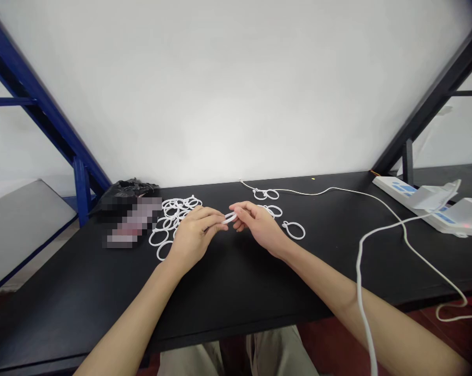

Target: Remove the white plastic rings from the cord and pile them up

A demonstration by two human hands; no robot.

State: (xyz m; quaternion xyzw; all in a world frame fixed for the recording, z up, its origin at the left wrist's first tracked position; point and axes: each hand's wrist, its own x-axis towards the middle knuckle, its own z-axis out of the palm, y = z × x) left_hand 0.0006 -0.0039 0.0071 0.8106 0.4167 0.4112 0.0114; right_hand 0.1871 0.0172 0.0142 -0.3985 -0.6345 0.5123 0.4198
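Observation:
Over the middle of a black table point(228, 292), my left hand point(195, 232) and my right hand point(257, 222) meet at the fingertips and both pinch one white plastic ring point(230, 218). A pile of several white rings point(173, 216) lies just left of my left hand. To the right of my right hand lies a single white ring point(294, 230), and a few more rings point(269, 201) lie behind that hand.
A black plastic bag point(128, 190) and a blurred-out patch sit at the back left. A white cable point(377, 230) runs across the table's right side to a white power strip point(427, 206). Blue and black frame struts rise at the two sides.

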